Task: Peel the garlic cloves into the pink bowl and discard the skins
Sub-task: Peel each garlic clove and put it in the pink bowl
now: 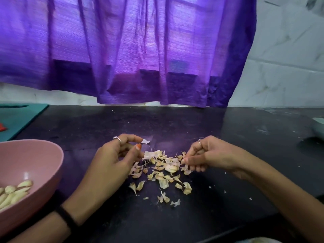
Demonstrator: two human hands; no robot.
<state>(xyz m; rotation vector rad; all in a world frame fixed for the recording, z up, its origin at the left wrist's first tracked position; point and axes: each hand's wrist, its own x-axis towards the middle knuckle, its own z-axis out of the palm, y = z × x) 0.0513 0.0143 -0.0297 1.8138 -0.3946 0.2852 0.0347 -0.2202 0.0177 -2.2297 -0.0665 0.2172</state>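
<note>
A heap of dry garlic skins point(163, 170) lies on the black counter point(192, 216) between my hands. My left hand point(115, 158) hovers at the heap's left edge, fingers curled, pinching a small pale skin scrap point(145, 141) between thumb and fingertips. At the heap's right edge my right hand point(206, 155) has its fingers curled down onto the skins, gripping some of them. The pink bowl point(43, 155) stands at the left edge of the view with several peeled cloves point(15, 192) inside. Whether any unpeeled clove lies among the skins is unclear.
A teal cutting board point(19, 118) with something red on it lies at the back left. A pale bowl's rim point(318, 127) shows at the right edge. A purple curtain point(140, 50) hangs over the counter's back edge. Small skin crumbs dot the counter on the right.
</note>
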